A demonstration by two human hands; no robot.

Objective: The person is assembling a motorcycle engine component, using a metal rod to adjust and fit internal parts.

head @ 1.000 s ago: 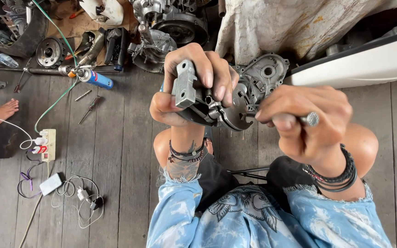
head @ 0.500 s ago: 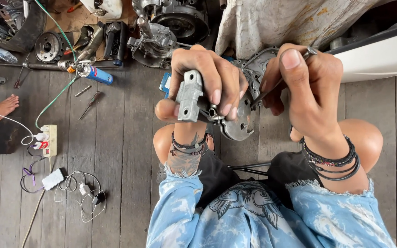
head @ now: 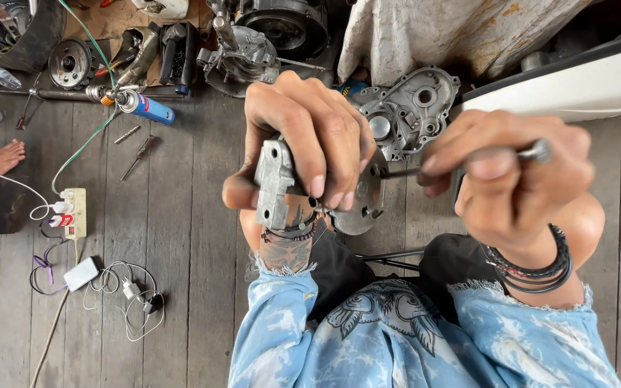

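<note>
Far left on the plank floor [head: 181,237] I see a power strip [head: 73,212] and a blue canister [head: 149,109]. My left hand [head: 303,147] has its fingers wrapped tight around a grey metal engine part [head: 276,183], held above the knees. My right hand [head: 512,179] pinches a thin tool [head: 404,171]; I'd keep the shaft square to the part.

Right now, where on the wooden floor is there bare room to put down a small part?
The grey plank floor is bare between the white power strip and the person's left knee, below the small screwdriver. Another bare strip lies at the far right edge, under the white panel. The top, around the grey engine casings and blue spray can, is crowded.
</note>
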